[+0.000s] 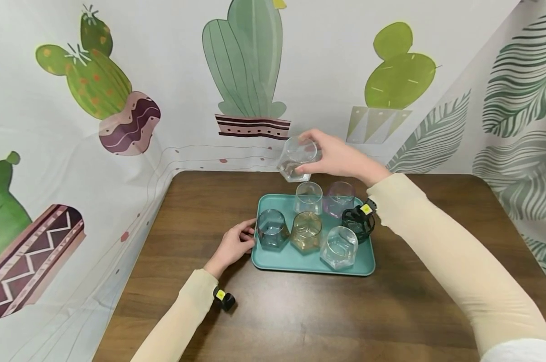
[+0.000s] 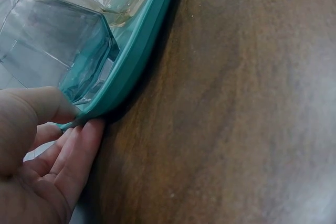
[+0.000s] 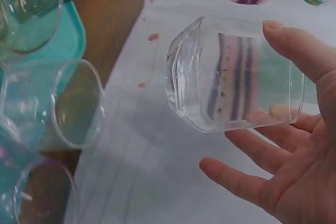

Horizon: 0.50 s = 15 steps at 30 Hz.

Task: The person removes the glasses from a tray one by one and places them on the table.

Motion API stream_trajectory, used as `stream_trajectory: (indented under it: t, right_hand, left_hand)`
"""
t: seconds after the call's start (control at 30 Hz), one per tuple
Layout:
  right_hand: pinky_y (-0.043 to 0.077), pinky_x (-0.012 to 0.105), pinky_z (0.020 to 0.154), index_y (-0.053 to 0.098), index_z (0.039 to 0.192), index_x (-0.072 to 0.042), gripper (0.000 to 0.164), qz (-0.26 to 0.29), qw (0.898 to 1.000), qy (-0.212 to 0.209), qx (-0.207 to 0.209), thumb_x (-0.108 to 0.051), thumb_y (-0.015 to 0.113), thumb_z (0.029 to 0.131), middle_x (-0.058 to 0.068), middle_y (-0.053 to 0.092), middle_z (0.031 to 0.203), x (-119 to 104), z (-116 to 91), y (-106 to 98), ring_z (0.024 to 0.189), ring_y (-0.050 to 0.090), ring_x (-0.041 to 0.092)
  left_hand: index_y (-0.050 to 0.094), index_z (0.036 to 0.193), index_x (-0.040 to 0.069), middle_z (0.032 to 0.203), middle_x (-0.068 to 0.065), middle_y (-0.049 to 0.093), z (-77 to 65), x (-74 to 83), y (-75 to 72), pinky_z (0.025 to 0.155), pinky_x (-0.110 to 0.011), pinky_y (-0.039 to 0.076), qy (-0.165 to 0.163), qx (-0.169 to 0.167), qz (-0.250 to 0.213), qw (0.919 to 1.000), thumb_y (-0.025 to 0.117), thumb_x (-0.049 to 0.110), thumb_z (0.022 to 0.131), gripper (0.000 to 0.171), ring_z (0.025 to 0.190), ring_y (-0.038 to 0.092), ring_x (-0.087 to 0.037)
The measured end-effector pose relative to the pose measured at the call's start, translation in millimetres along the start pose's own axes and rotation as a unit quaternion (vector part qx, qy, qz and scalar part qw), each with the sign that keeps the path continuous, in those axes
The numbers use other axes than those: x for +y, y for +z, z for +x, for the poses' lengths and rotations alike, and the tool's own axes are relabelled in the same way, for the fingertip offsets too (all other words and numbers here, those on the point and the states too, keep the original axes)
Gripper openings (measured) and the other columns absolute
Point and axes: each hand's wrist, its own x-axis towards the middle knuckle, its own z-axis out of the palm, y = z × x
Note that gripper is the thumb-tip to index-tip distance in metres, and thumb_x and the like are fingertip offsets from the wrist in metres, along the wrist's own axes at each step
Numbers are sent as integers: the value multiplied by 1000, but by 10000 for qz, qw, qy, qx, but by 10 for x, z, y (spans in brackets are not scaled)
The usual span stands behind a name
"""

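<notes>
My right hand (image 1: 327,153) holds a clear faceted glass (image 3: 231,74) in the air past the tray's far edge, thumb on one side and fingers on the other. At the left end of the teal tray (image 1: 282,262), my left hand (image 2: 50,150) pinches the rim between thumb and fingers. Close to that hand stands a blue-grey glass (image 1: 273,230). An amber glass (image 1: 306,232) and a clear glass (image 1: 339,249) share the tray's front part. Behind them are another clear glass (image 1: 308,198) and a pale purple glass (image 1: 338,201).
The tray rests on a brown wooden table (image 1: 300,322). A cactus-printed cloth (image 1: 177,90) hangs behind and to the sides of the table. The black right wrist strap (image 1: 360,223) covers part of the tray's right end in the head view.
</notes>
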Motion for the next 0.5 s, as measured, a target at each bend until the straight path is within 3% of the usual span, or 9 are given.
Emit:
stream_trajectory:
  t: [0.1, 0.2, 0.33, 0.5]
  right_hand:
    - [48, 51, 104, 45, 149, -9, 77, 88, 9998, 116, 133, -35, 83, 88, 12, 54, 149, 15, -108, -125, 105, 68, 33]
    - [49, 52, 105, 43, 150, -8, 77, 241, 9992, 212, 226, -32, 82, 89, 13, 51, 151, 63, -208, -223, 123, 61, 36]
    - [48, 53, 107, 41, 151, -5, 77, 438, 9979, 306, 354, -29, 82, 91, 14, 47, 155, 176, -335, -336, 145, 42, 37]
    - [45, 56, 110, 37, 154, -4, 82, 590, 9956, 539, 496, -30, 82, 90, 15, 44, 158, 343, -528, -487, 147, 39, 37]
  left_hand:
    - [60, 145, 6, 110, -12, 66, -2, -4, -4, 65, -33, 62, 12, -2, -6, 10000, 66, -4, 88, 59, 90, 66, -20]
    - [60, 145, 6, 110, -12, 66, -3, -12, -8, 64, -33, 62, 24, 10, -14, 10000, 66, -5, 88, 59, 90, 66, -21]
    - [60, 145, 6, 109, -12, 65, -3, -14, -10, 64, -32, 62, 32, 23, -13, 10000, 65, -5, 88, 59, 90, 66, -21]
    - [59, 146, 6, 110, -11, 64, -2, -14, -4, 64, -32, 62, 24, -27, -19, 10000, 65, -4, 88, 59, 90, 66, -20]
